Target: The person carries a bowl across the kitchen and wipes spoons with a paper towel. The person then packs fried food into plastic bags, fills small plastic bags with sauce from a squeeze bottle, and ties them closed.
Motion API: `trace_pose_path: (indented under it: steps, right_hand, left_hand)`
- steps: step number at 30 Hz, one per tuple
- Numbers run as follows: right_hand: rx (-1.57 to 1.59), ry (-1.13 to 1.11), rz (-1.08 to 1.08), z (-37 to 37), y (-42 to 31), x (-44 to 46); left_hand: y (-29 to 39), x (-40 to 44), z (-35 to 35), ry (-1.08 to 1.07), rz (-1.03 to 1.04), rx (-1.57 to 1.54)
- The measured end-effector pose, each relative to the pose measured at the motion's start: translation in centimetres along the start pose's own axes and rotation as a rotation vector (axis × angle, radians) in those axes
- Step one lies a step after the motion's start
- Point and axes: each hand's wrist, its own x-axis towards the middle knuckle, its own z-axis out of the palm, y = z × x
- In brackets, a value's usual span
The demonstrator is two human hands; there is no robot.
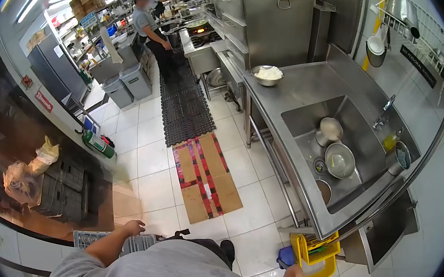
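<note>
My left hand [135,227] hangs at my left side, its fingers loosely bent and slightly apart, with nothing seen in it. Just below it is a grey plastic crate [84,239] by the glass wall. On my right side, my right hand [293,273] hangs low beside a yellow plastic basket [336,248] and a blue container [286,257]; its fingers do not show clearly. In the steel sink [303,116] lie metal bowls, one [340,160] near the drain. A bowl of white food [267,75] stands on the counter's left corner.
Flattened cardboard [229,196] and a black rubber mat [185,99] lie along the tiled floor. Farther on, a person [152,31] stands at the stove, another behind. A fire extinguisher [98,143] and grey bins [137,81] are at left. A cabinet door [394,227] hangs open below the sink.
</note>
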Motion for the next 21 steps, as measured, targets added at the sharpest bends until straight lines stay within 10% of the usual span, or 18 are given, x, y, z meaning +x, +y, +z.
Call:
trace_pose_path:
  steps: [5,10,13,15,19,21]
  right_hand:
    - [-0.484,0.984,0.1,1.8,-2.6,-8.5]
    - [-0.289,0.683,-0.306,5.3,-13.6,-16.2]
    - [-0.21,0.477,-0.372,8.1,-21.9,-19.0]
    - [-0.108,0.368,-0.485,9.0,-26.7,-22.8]
    - [0.002,0.341,-0.995,8.7,-34.9,-25.8]
    - [0.35,0.083,-0.932,7.2,-39.9,-25.0]
  left_hand:
    - [-0.5,1.4,0.7,0.048,-0.003,0.091]
    - [-6.2,7.8,1.3,0.025,0.166,0.23]
    - [-4.8,8.4,-0.2,-0.09,-0.143,0.075]
    - [-8.8,13.1,-0.3,-0.209,0.549,0.824]
    - [-8.5,21.6,-2.7,-0.213,0.796,1.102]
    - [-6.4,24.8,-5.5,-0.332,0.517,0.951]
